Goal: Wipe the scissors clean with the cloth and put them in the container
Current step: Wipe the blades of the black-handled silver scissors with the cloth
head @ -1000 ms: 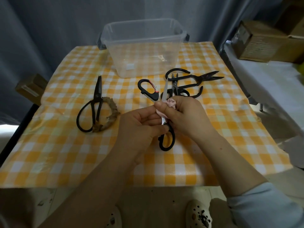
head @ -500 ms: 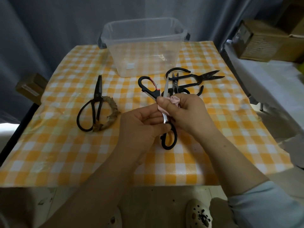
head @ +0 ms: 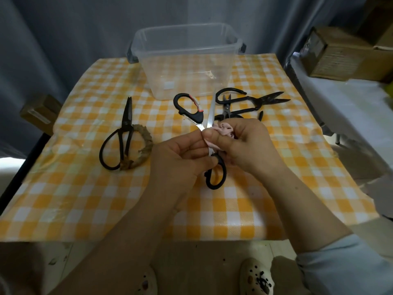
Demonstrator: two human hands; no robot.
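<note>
Orange-and-white checked tablecloth (head: 85, 199); grey curtain (head: 63, 39) behind. Clear plastic container (head: 187, 27) at far edge, checks visible through it. Left hand (head: 180, 156) grips black-handled steel scissors (head: 198, 117) above table centre; right hand (head: 246, 143) pinches crumpled pink cloth (head: 224, 130) around one blade.

Head-worn, forward-down, seemingly close over table (head: 85, 209)

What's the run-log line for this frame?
phase: wiping | left hand: grips open scissors | right hand: pinches pink cloth on blade | container: no scissors inside | other scissors: on table
</note>
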